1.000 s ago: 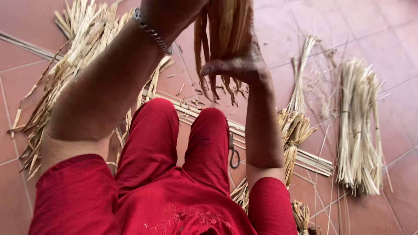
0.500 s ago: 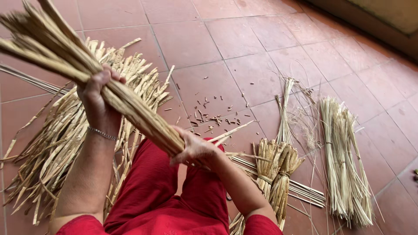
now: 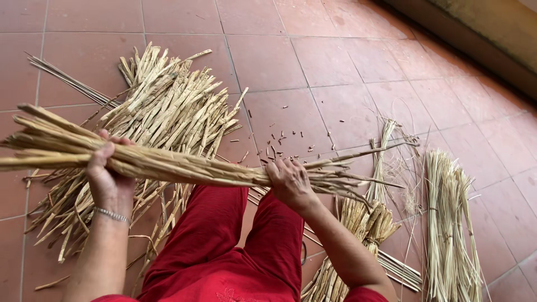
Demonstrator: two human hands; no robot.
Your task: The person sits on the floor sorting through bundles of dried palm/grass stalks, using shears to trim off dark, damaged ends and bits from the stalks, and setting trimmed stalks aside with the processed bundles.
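Bundle orientation: you are holding a long bundle of dried reed strips (image 3: pixel 184 168) crosswise in front of your body, above your red-trousered legs (image 3: pixel 224 240). Its long axis is running nearly level from left to right, dipping slightly toward the right. The thick, splayed end is pointing to your left and spreading out past the frame edge; the thin, frayed tips are pointing to your right, tapering out over the floor.

Your left hand (image 3: pixel 109 179) is gripping the bundle near its thick end, fingers wrapped around the strips from below, a bracelet (image 3: pixel 112 215) showing on the wrist. Your right hand (image 3: pixel 288 182) is clasping the bundle further along, closed over it from above, just before the strips thin out.

Surroundings: the tiled floor (image 3: pixel 347 67) is carrying everything here. A broad heap of loose strips (image 3: pixel 168 112) is lying behind and beneath the held bundle on your left. A smaller tied sheaf (image 3: pixel 363 223) is lying just beside your right leg, and a separate sheaf of finer pale straw (image 3: pixel 447 223) is lying further right. Short trimmings (image 3: pixel 285 140) are lying scattered on the tiles ahead of your knees.
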